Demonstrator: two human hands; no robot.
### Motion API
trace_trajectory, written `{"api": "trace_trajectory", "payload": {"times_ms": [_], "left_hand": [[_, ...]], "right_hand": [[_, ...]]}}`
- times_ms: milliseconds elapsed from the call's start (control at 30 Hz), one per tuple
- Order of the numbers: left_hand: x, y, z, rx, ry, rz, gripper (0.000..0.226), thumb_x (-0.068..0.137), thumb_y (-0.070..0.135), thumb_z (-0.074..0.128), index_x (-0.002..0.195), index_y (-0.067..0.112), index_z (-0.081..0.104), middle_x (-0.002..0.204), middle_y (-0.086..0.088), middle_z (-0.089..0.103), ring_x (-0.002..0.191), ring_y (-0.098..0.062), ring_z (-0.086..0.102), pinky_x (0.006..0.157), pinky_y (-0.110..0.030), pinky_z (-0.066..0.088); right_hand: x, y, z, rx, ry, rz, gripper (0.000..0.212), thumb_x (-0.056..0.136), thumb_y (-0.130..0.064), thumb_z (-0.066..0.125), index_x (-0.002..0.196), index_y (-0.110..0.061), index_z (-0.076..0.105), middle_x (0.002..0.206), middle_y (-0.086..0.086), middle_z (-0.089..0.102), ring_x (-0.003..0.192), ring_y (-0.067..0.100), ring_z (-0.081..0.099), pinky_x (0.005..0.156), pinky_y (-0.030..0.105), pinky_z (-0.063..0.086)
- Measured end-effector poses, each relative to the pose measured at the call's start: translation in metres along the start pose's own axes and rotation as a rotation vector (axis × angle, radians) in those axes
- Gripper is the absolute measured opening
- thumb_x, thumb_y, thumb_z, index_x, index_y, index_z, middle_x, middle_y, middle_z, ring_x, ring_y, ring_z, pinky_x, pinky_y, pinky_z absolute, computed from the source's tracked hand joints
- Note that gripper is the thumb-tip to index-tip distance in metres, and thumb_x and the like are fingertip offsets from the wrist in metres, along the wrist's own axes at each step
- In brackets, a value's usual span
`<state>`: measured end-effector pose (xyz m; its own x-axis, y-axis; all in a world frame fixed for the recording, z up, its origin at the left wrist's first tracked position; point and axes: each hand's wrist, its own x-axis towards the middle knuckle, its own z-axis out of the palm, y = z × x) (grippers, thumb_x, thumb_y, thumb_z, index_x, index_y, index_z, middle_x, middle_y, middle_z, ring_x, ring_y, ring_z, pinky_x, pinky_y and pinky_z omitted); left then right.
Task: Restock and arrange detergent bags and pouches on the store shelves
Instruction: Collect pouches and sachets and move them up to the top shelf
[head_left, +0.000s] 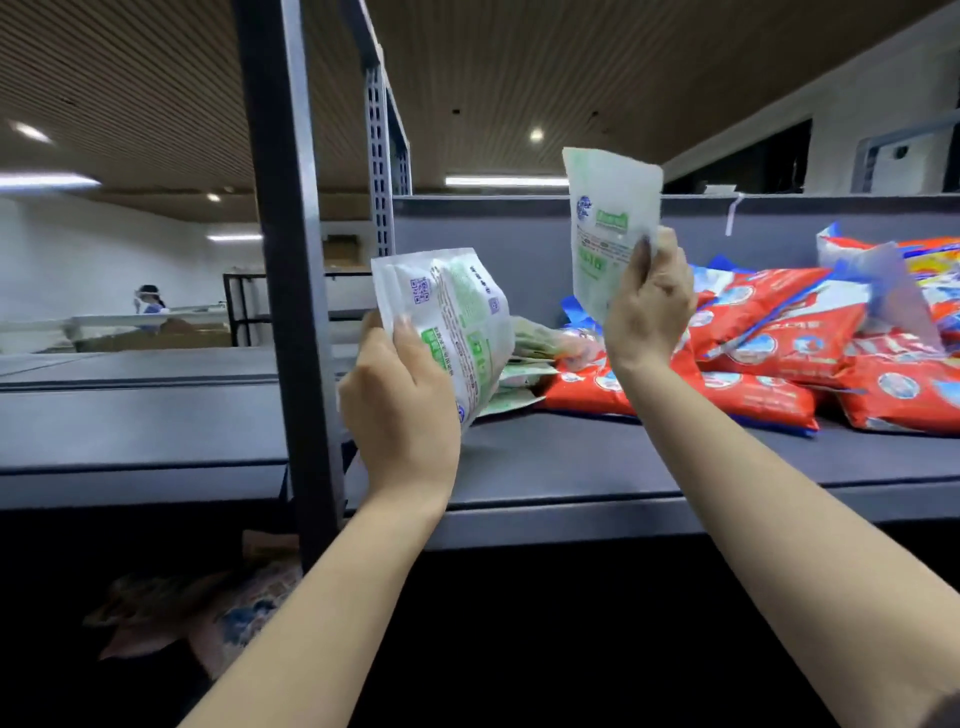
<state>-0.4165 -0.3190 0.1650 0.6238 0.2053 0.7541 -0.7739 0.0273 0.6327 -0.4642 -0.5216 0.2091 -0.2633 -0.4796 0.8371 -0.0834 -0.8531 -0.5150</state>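
Note:
My left hand (400, 410) grips a white and green detergent pouch (457, 317) by its lower edge, holding it tilted over the left end of the dark shelf (545, 467). My right hand (649, 306) pinches a second white and green pouch (608, 223) upright, higher and further right. Behind the hands, more green and white pouches (524, 358) lie flat on the shelf. A loose pile of red detergent bags (769, 353) fills the shelf's right side.
A grey metal upright (291, 291) stands just left of my left hand. A neighbouring dark shelf (130, 415) extends left. Pinkish bags (218, 613) lie in shadow on the level below. A person (149, 306) stands far back left.

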Motion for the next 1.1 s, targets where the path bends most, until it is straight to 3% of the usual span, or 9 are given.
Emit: {"api": "trace_trajectory", "payload": {"times_ms": [100,233,300,533,600,667,733,800,1100], "left_hand": [[0.009,0.002,0.016,0.089,0.106,0.039,0.029,0.100,0.020,0.042,0.093,0.000,0.063,0.072,-0.001,0.057,0.056,-0.013,0.043,0.052,-0.023,0.020],[0.024,0.002,0.038,0.218,0.208,0.073,0.031,0.102,0.029,0.037,0.105,0.011,0.062,0.090,-0.011,0.071,0.079,-0.035,0.062,0.061,-0.027,0.027],[0.040,-0.004,0.059,0.238,0.220,0.031,0.032,0.102,0.031,0.034,0.111,0.014,0.060,0.096,-0.011,0.070,0.084,-0.036,0.061,0.062,-0.028,0.028],[0.093,-0.027,0.146,0.358,0.126,0.182,0.029,0.099,0.023,0.034,0.110,0.014,0.059,0.095,-0.013,0.068,0.076,-0.040,0.060,0.058,-0.034,0.030],[0.100,-0.036,0.176,0.410,-0.070,0.346,0.031,0.097,0.016,0.037,0.118,0.015,0.059,0.114,-0.009,0.064,0.084,-0.038,0.061,0.065,-0.040,0.038],[0.100,-0.052,0.201,0.623,-0.418,0.442,0.037,0.096,0.013,0.037,0.129,0.021,0.051,0.140,-0.005,0.048,0.118,-0.032,0.049,0.102,-0.051,0.029],[0.091,-0.069,0.214,0.851,-0.777,0.341,0.044,0.095,0.014,0.034,0.135,0.028,0.041,0.148,-0.003,0.037,0.136,-0.029,0.028,0.112,-0.059,0.001],[0.082,-0.079,0.212,0.937,-0.988,0.176,0.045,0.092,0.017,0.031,0.134,0.030,0.042,0.140,-0.005,0.045,0.133,-0.030,0.030,0.113,-0.061,0.001],[0.069,-0.068,0.160,0.770,-0.772,0.188,0.036,0.093,0.023,0.037,0.126,0.014,0.048,0.125,-0.011,0.054,0.118,-0.032,0.043,0.105,-0.047,0.029]], "right_hand": [[0.010,0.019,0.038,-0.107,-0.144,-0.167,0.030,0.092,-0.016,0.040,0.106,-0.009,0.066,0.107,0.014,0.061,0.099,0.036,0.054,0.081,0.044,0.037],[0.001,0.065,0.073,-0.532,-0.922,-0.184,0.040,0.098,-0.026,0.040,0.137,-0.028,0.047,0.143,0.006,0.043,0.131,0.031,0.036,0.109,0.047,0.026],[0.000,0.081,0.076,-0.527,-1.061,-0.131,0.041,0.099,-0.026,0.038,0.139,-0.027,0.046,0.144,0.008,0.043,0.134,0.031,0.033,0.109,0.044,0.031],[0.004,0.080,0.055,-0.414,-1.126,-0.127,0.056,0.091,-0.025,0.053,0.145,-0.021,0.036,0.151,0.007,0.032,0.140,0.025,0.026,0.111,0.036,0.028],[0.007,0.083,0.049,-0.378,-1.129,-0.096,0.057,0.090,-0.027,0.055,0.144,-0.022,0.038,0.149,0.006,0.035,0.138,0.025,0.030,0.109,0.035,0.030],[0.007,0.086,0.044,-0.335,-1.123,-0.056,0.055,0.088,-0.029,0.056,0.141,-0.022,0.041,0.144,0.008,0.041,0.133,0.025,0.035,0.107,0.037,0.034],[0.005,0.089,0.040,-0.306,-1.127,-0.042,0.053,0.088,-0.029,0.057,0.138,-0.022,0.044,0.140,0.009,0.042,0.131,0.024,0.038,0.106,0.039,0.035],[0.002,0.090,0.037,-0.276,-1.129,-0.037,0.051,0.087,-0.028,0.059,0.136,-0.021,0.047,0.141,0.008,0.041,0.130,0.023,0.040,0.107,0.037,0.036],[-0.010,0.069,0.022,-0.295,-1.113,-0.054,0.045,0.090,-0.024,0.056,0.134,-0.016,0.049,0.141,0.008,0.043,0.128,0.027,0.042,0.103,0.039,0.039]]}}
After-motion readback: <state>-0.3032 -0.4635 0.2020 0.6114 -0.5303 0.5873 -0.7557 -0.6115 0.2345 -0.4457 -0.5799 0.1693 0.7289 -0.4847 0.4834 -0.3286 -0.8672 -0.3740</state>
